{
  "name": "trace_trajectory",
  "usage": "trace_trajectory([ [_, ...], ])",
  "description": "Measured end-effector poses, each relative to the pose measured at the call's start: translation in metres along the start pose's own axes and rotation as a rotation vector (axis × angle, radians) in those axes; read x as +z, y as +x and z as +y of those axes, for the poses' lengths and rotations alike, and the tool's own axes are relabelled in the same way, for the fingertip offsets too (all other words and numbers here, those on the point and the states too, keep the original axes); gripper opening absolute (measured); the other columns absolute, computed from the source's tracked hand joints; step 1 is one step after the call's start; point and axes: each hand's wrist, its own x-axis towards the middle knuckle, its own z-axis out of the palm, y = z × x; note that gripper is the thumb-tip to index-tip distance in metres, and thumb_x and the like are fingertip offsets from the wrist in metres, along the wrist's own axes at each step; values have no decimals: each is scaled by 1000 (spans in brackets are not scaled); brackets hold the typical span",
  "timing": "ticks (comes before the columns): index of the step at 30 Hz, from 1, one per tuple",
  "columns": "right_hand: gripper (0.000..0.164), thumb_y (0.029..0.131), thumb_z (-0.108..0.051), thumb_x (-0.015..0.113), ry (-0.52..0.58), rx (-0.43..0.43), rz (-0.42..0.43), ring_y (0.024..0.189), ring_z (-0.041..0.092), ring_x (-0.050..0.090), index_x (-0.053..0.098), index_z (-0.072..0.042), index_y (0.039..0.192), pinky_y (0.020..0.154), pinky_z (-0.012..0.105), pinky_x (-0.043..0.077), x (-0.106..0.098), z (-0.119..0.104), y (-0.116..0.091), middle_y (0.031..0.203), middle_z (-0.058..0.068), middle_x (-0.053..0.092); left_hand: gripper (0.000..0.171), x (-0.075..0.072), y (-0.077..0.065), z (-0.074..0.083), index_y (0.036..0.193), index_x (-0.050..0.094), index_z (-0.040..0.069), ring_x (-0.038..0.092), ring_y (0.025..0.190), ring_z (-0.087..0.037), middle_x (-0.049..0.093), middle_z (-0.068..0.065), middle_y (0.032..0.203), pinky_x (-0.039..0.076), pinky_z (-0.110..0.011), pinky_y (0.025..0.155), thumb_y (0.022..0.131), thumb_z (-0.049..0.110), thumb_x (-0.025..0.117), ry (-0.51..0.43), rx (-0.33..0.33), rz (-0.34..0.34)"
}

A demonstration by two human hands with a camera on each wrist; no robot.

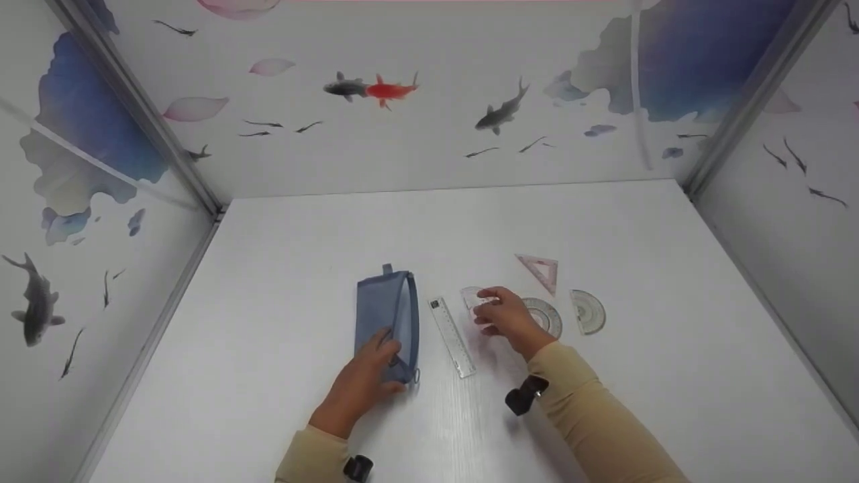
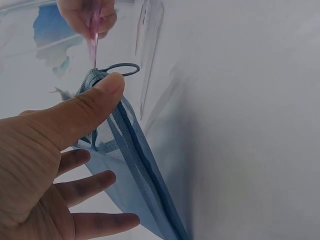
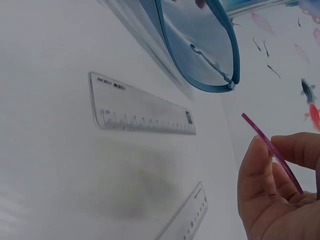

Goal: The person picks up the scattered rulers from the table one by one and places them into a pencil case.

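A blue mesh zip pouch (image 1: 376,302) lies at centre left, its zipped side gaping. My left hand (image 1: 366,376) rests at its near end, fingers over the opening. The left wrist view shows the thumb at the corner by the zip's ring pull (image 2: 122,69) and the other fingers fairly straight along the mesh. Between thumb and fingers, my right hand (image 1: 507,318) pinches a thin pink see-through plastic piece (image 3: 272,150), edge-on in the right wrist view, its outline unclear. A clear ruler (image 1: 453,339) lies between pouch and right hand.
Beyond the right hand lies a pink set square (image 1: 550,274). A round protractor (image 1: 551,315) is partly hidden by that hand, with a half-circle protractor (image 1: 588,312) to its right. Another clear marked strip (image 3: 192,210) lies near the ruler. Printed walls enclose the white table (image 1: 302,235).
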Motion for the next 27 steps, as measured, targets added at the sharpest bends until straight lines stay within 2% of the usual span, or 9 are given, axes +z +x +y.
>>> trace_trajectory([
  [18,35,91,-5,60,-13,9,-47,82,19,63,54,-2,125,64,28,54,43,-11,-5,99,12,62,62,-1,0,0,119,51,14,50,124,-40,41,-21,144,50,-49,92,68,20,86,2,-7,7],
  [27,35,89,-4,61,5,16,-60,81,18,63,54,-1,123,65,30,55,61,-12,-6,96,12,63,59,-3,1,0,118,50,15,49,125,-41,40,-21,145,48,-51,94,70,20,85,-13,-16,-12],
])
